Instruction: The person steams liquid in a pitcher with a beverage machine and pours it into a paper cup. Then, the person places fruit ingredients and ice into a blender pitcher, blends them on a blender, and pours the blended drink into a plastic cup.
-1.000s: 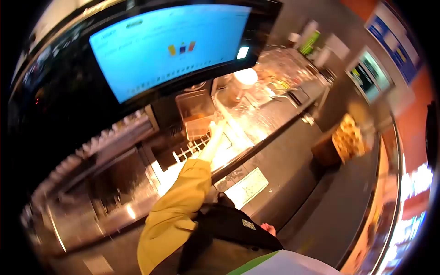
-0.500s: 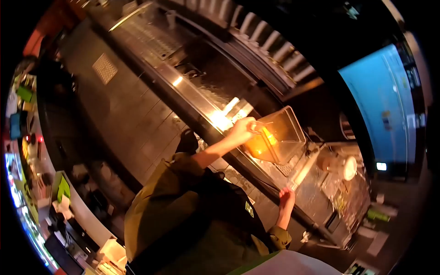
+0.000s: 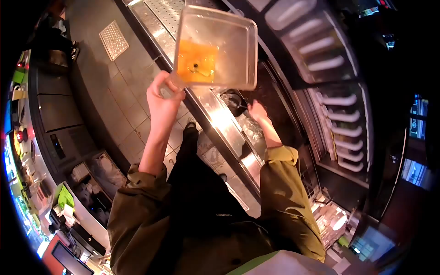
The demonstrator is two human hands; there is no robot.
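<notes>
My left hand [image 3: 164,96] is closed on the near corner of a clear plastic food container [image 3: 233,48], held up tilted over the steel counter. Orange-yellow liquid [image 3: 197,62] lies in the container's lower left part, with a small dark spot in it. Lower and to the right, my right hand [image 3: 257,112] has its fingers closed at the thin handle of a dark round-headed utensil [image 3: 233,101]. Its exact kind is hard to make out. The utensil sits below the container, beside crumpled clear plastic [image 3: 251,128] on the counter.
The steel counter [image 3: 215,112] runs diagonally, with a perforated drain panel [image 3: 167,16] at the far end. Behind it stands a dark unit with a row of pale curved bars [image 3: 341,117]. The tiled floor [image 3: 123,94] lies to the left, with a metal floor plate [image 3: 114,40].
My view has turned and moved along the counter. The container is now raised closer to me in my left hand. My right hand has gone from the counter's front edge to the dark utensil.
</notes>
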